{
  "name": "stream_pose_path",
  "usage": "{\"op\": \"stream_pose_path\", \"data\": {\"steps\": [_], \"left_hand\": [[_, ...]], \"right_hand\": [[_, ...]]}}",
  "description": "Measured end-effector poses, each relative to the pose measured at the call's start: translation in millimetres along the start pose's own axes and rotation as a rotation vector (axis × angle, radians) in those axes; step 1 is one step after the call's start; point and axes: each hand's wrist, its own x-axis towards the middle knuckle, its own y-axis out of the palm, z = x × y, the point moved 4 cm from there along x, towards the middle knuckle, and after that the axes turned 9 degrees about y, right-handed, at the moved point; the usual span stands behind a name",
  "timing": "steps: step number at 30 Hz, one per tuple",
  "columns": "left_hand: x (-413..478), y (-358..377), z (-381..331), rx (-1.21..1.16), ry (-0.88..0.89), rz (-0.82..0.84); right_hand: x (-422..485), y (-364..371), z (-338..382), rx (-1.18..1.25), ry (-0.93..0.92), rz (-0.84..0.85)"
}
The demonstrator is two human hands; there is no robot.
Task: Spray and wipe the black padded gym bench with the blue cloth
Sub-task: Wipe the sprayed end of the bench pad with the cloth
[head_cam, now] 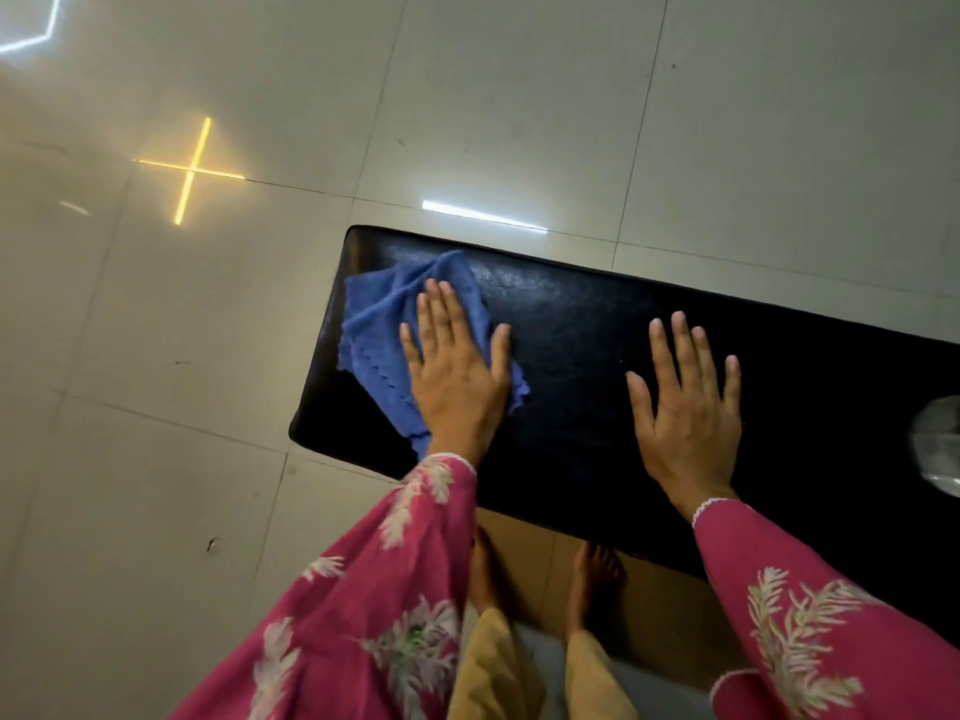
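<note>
The black padded gym bench [571,324] runs from the middle of the view off the right edge, its left end rounded. A crumpled blue cloth [382,317] lies on that left end. My left hand [457,376] presses flat on the cloth, fingers spread and pointing away from me. My right hand [688,407] rests flat on the bare padding further right, fingers apart, holding nothing. A sheen shows on the padding just right of the cloth.
A clear rounded object, perhaps a spray bottle [940,444], sits blurred on the bench at the right edge. Glossy pale floor tiles [208,356] surround the bench, with light reflections. My bare feet [592,579] stand at the bench's near side.
</note>
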Motion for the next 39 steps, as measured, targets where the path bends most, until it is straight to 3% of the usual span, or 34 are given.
{"op": "stream_pose_path", "data": {"steps": [3, 6, 11, 14, 17, 21, 23, 25, 28, 29, 30, 33, 34, 35, 39], "left_hand": [[-34, 6, -27, 0.030, 0.261, 0.076], [-53, 2, 6, 0.083, 0.487, 0.071], [-49, -1, 9, 0.006, 0.045, 0.033], [-66, 6, -13, 0.039, 0.242, 0.113], [-68, -7, -3, 0.017, 0.392, 0.065], [-46, -12, -8, -0.165, 0.042, -0.006], [-43, -2, -25, -0.150, -0.027, 0.025], [-49, 5, -40, -0.085, 0.161, 0.054], [-63, 9, -32, 0.006, 0.630, 0.056], [-60, 11, -21, 0.039, 0.647, 0.034], [-54, 11, -12, 0.070, 0.564, -0.010], [-34, 10, -13, 0.020, -0.062, -0.097], [-33, 10, -27, -0.009, -0.177, -0.084], [-34, 10, -44, -0.023, -0.169, -0.045], [-57, 19, -70, 0.049, 0.503, 0.097]], "right_hand": [[0, -1, 0, -0.004, 0.002, -0.003], [0, -1, -1, -0.007, 0.002, 0.003], [0, 0, -1, 0.000, -0.006, -0.006], [0, 0, -1, 0.005, -0.009, 0.003], [-1, 0, -2, 0.004, -0.003, 0.015], [0, -4, -2, 0.031, -0.012, 0.047], [1, -8, -5, 0.050, -0.003, 0.032], [1, -13, -13, 0.060, 0.041, 0.004], [0, -18, -34, 0.040, 0.090, 0.006], [0, -20, -40, 0.028, 0.087, 0.014], [-1, -21, -45, 0.017, 0.083, 0.021], [-3, -22, -56, -0.010, 0.089, 0.024], [-4, -21, -57, -0.017, 0.092, 0.021], [-5, -20, -57, -0.023, 0.096, 0.017], [-8, -19, -60, -0.017, 0.123, 0.027]]}}
